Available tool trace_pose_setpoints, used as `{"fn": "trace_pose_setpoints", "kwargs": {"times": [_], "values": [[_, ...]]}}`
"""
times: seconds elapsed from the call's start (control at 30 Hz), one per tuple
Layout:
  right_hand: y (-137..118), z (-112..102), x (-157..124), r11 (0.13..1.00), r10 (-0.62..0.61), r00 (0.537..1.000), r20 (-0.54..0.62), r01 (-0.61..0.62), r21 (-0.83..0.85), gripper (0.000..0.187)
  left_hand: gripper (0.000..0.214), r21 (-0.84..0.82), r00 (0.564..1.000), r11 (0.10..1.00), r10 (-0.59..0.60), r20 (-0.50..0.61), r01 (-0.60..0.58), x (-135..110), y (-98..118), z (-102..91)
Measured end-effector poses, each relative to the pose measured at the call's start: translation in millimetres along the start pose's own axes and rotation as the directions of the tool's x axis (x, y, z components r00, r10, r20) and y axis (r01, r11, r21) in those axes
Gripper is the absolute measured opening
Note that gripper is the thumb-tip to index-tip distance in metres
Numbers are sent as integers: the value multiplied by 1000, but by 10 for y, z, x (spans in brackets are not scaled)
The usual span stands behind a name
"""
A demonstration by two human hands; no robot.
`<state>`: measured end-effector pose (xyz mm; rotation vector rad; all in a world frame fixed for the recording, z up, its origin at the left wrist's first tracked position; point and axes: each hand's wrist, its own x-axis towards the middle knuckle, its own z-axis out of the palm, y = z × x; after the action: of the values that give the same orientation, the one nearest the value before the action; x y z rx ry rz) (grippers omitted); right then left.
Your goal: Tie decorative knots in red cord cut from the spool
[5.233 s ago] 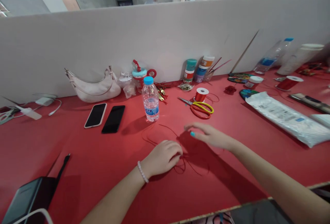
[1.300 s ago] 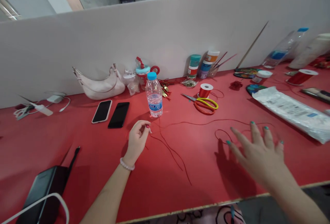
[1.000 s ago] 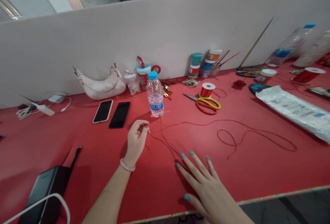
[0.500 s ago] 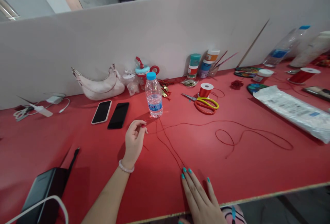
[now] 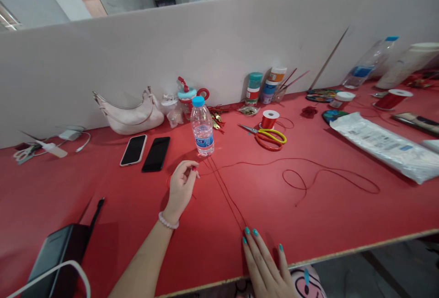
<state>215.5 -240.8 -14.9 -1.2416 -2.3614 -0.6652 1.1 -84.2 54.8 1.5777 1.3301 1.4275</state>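
A thin red cord (image 5: pixel 229 196) runs in two strands from beneath the water bottle (image 5: pixel 203 137) down to the fingertips of my right hand (image 5: pixel 266 266). That hand lies flat near the table's front edge, fingers stretched out, its tips touching the strands. My left hand (image 5: pixel 181 186) is closed in a pinch just in front of the bottle, with red cord at its fingertips. A small red spot shows at the thumb; I cannot tell what it is. From there one strand trails right across the table and ends in loose loops.
Scissors (image 5: pixel 269 138) and a red spool (image 5: pixel 270 119) lie right of the bottle. Two phones (image 5: pixel 156 154), a pale handbag (image 5: pixel 132 117) and a black power bank (image 5: pixel 56 257) are on the left. A plastic packet (image 5: pixel 380 144) lies at right, before the white partition (image 5: pixel 219 41).
My left hand has shifted slightly right and the red cord near it has moved a little. The right hand stays flat, slightly lower in view; the view itself has turned slightly.
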Motion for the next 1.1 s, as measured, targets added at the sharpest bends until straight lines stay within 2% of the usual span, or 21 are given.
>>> {"fn": "trace_pose_setpoints", "kwargs": {"times": [0.27, 0.47, 0.57, 0.73, 1.1], "values": [[52, -116, -22, 996, -80, 996, 40, 81, -34, 39, 12, 2, 1000, 1000, 18, -4, -18, 4, 10, 3], [18, -108, -58, 998, -53, 997, -56, 51, -21, 39, 13, 14, 1000, 999, 31, -1, -31, 2, 3, 5], [24, -116, -66, 996, -90, 995, -42, 89, -14, 38, 13, 17, 999, 999, 37, 3, -37, 3, -7, 9], [-21, -102, -132, 999, -26, 998, -60, 25, -22, 41, 14, 30, 999, 998, 50, 21, -51, -4, -29, 14], [-45, -127, -190, 998, -57, 995, -79, 54, -31, 37, 13, 68, 998, 996, 60, 36, -62, 0, -28, 10]]}}
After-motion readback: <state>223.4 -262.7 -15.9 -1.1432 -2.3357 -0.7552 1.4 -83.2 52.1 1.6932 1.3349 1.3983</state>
